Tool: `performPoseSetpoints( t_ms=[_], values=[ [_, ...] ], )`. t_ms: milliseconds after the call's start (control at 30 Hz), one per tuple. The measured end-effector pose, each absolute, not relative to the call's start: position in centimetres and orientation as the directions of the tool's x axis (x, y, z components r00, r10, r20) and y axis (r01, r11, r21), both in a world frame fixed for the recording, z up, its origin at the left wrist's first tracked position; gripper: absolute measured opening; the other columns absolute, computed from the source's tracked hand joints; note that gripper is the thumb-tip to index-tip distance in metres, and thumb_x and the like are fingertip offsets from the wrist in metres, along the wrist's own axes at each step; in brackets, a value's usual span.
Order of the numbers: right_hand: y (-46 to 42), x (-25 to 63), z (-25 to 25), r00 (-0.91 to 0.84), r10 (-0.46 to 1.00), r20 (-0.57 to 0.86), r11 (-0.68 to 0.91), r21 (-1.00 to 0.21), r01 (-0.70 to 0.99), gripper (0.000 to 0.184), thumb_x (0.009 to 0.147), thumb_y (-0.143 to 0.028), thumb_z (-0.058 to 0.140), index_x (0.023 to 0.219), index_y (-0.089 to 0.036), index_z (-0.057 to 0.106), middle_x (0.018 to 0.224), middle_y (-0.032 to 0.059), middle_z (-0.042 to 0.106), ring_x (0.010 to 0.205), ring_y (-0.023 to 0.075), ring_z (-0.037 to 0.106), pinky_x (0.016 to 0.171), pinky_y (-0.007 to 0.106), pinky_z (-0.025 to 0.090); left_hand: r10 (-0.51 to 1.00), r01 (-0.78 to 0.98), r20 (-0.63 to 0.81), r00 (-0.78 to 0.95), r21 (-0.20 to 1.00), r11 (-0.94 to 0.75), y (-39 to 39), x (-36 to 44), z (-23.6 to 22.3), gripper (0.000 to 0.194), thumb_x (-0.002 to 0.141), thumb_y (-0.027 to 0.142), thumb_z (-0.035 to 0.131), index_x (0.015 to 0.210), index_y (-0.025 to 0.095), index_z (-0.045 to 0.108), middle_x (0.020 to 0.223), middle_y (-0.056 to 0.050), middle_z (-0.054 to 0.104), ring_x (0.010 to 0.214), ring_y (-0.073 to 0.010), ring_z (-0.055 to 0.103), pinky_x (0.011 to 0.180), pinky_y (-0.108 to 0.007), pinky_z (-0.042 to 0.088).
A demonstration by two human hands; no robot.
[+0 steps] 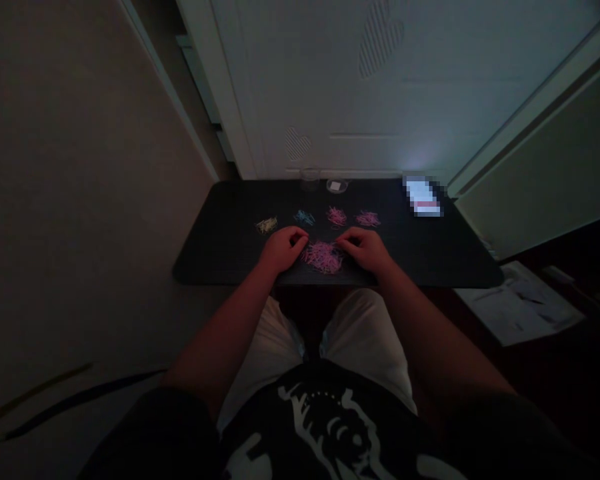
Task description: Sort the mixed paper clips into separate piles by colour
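Head view: I have both of the wearer's bare hands over a dark table, one on each side of a loose heap of thin pink and purple strands. The heap lies between the two sets of fingertips and spreads from them toward the wearer's body. The left hand is curled, thumb and forefinger brought near each other at the heap's upper left edge. The right hand mirrors it at the upper right edge, fingers bent in. It is too dim for me to tell whether either pinch is closed, or has a strand in it.

Just beyond the left fingers I make out a small pale yellow pile and a blue pile. Beyond the right fingers sit a pink pile and, farther right, a pinkish-purple pile. Farther out past the fingertips, near the white panel, stand a clear container and a round clear piece bearing a white square. Well off to the right of the right fingers, a bright pixelated rectangle glows.
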State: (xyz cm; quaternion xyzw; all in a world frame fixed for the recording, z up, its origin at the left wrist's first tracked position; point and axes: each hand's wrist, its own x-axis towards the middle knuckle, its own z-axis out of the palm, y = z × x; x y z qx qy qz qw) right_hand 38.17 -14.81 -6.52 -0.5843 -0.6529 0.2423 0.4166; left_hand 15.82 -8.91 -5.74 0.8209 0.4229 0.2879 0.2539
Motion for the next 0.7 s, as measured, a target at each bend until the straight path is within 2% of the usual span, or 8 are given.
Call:
performPoseSetpoints(
  t_ms=[233, 400, 700],
  values=[
    [-14.5, 38.1, -5.7, 0.013, 0.973, 0.23, 0.195, -0.854, 0.482, 0.018, 0.075, -0.035, 0.063, 0.077, -0.019, 0.071, 0.078, 0.0033, 0.07, 0.071, 0.0169, 0.062, 0.069, 0.03, 0.046, 0.824, 0.493, 0.272, 0.496, 0.694, -0.526, -8.5, 16.6, -5.1, 0.022, 0.084, 0.031, 0.052, 0.094, 0.018, 0.066, 0.09, -0.004, 0.068, 0.079, -0.016, 0.061, 0.074, -0.028, 0.047],
    [-13.1, 37.2, -4.9, -0.03, 0.971, 0.236, 0.221, -0.852, 0.474, 0.018, 0.074, -0.034, 0.063, 0.076, -0.018, 0.071, 0.072, 0.0026, 0.069, 0.064, 0.015, 0.058, 0.062, 0.029, 0.044, 0.786, 0.406, 0.313, 0.532, 0.721, -0.562, -8.5, 18.2, -4.8, 0.023, 0.083, 0.032, 0.054, 0.096, 0.017, 0.066, 0.091, -0.004, 0.069, 0.081, -0.0155, 0.061, 0.076, -0.028, 0.048],
    [-12.2, 35.3, -5.9, 0.067, 0.955, 0.29, 0.235, -0.873, 0.427, 0.017, 0.073, -0.034, 0.063, 0.075, -0.019, 0.07, 0.068, 0.0021, 0.067, 0.061, 0.0143, 0.056, 0.058, 0.028, 0.043, 0.832, 0.436, 0.329, 0.447, 0.732, -0.524, -8.9, 18.4, -5.6, 0.02, 0.079, 0.034, 0.059, 0.088, 0.018, 0.067, 0.084, -0.004, 0.069, 0.076, -0.0153, 0.061, 0.073, -0.028, 0.049]
  ],
)
